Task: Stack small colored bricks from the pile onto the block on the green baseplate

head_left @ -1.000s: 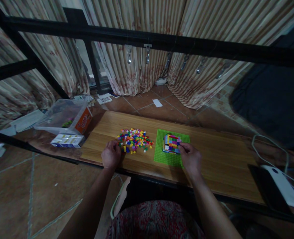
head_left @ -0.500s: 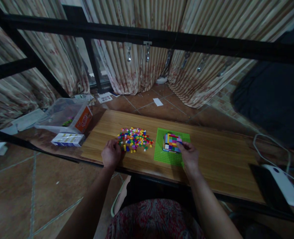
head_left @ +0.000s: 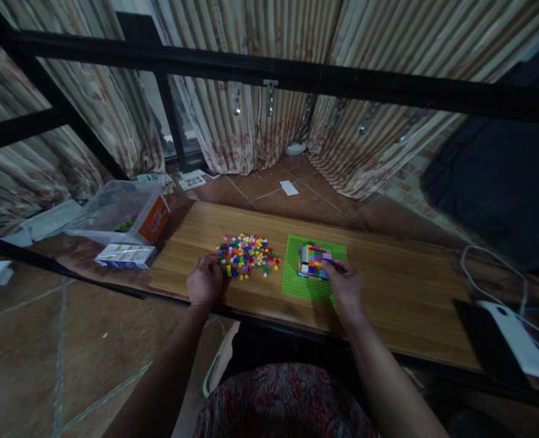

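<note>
A multicoloured block of toy bricks (head_left: 314, 260) stands on a green studded baseplate (head_left: 294, 289). My right hand (head_left: 346, 283) is over the right side of this build, fingers closed in a pinch at its top. Whatever the fingertips hold is hidden or too small to name. To the left lies a loose pile of small coloured bricks (head_left: 249, 252). At the pile's left edge rests my left hand (head_left: 204, 280), its fingers curled together by the nearest bricks; I cannot make out anything between them.
The wooden bench top (head_left: 401, 292) carries the bricks. Left of it are a clear plastic tub (head_left: 114, 210) and a small box (head_left: 126, 255). A white device (head_left: 518, 340) with a cable lies at the right end. A black rail (head_left: 269, 70) crosses beyond.
My right hand has shifted very slightly at the build and keeps its pinch. My left hand stays by the pile. The whole view has drifted a little.
</note>
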`<state>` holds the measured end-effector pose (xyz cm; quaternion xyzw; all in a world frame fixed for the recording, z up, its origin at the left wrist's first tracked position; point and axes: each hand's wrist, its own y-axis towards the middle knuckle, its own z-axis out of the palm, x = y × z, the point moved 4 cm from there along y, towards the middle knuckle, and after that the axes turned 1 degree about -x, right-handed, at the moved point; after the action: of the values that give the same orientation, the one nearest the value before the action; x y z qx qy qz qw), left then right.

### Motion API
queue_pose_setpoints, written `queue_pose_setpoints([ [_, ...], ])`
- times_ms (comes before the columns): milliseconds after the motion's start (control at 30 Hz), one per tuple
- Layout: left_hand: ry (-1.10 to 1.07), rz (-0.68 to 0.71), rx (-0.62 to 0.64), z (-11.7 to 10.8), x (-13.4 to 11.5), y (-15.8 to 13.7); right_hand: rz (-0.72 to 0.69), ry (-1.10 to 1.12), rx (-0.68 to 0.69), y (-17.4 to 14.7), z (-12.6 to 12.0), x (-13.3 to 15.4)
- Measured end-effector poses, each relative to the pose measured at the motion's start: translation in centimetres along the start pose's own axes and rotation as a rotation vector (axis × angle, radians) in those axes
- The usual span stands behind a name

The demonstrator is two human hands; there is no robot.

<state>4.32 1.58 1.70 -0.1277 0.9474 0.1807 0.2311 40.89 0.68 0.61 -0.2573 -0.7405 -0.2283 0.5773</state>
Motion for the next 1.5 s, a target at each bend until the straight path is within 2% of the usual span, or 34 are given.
queue_pose_setpoints([
  [167,0.013,0.000,0.022,0.0,0.0,0.0,0.031,0.063,0.050,0.0,0.0,0.2],
  [233,0.016,0.003,0.024,0.0,-0.1,0.0,0.036,0.117,0.018,-0.2,-0.5,0.6],
  [333,0.011,0.002,0.026,0.0,-0.1,0.0,-0.038,0.130,-0.109,-0.9,-1.7,2.0],
  [400,0.004,0.002,0.031,0.1,-0.1,0.0,-0.128,0.108,-0.124,-1.9,-1.9,3.6],
  [467,-0.001,0.002,0.039,0.1,0.0,-0.1,-0.210,0.071,-0.037,-3.5,-1.3,5.2],
  [567,-0.003,-0.013,0.043,0.2,0.0,-0.1,-0.321,-0.046,0.218,-6.6,1.2,6.7],
  [633,-0.005,-0.011,0.045,0.2,0.0,-0.1,-0.415,-0.201,0.372,-8.6,3.3,6.9],
  [700,-0.011,0.003,0.041,0.1,0.0,-0.1,-0.498,-0.370,0.436,-10.0,5.3,6.5],
  [767,-0.017,0.011,0.033,0.0,-0.1,-0.2,-0.544,-0.499,0.425,-10.5,6.8,6.0],
  [933,-0.014,0.011,0.019,0.0,-0.1,-0.2,-0.510,-0.696,0.366,-9.9,8.7,5.2],
  [1233,-0.007,0.021,0.011,0.1,0.1,-0.1,-0.481,-0.928,0.383,-8.9,10.3,5.4],
  [1367,-0.005,0.011,0.000,-0.1,0.0,-0.1,-0.478,-0.894,0.389,-8.9,10.4,5.4],
  [1500,0.001,-0.001,0.003,0.0,0.1,-0.1,-0.476,-0.707,0.421,-9.6,9.0,5.7],
])
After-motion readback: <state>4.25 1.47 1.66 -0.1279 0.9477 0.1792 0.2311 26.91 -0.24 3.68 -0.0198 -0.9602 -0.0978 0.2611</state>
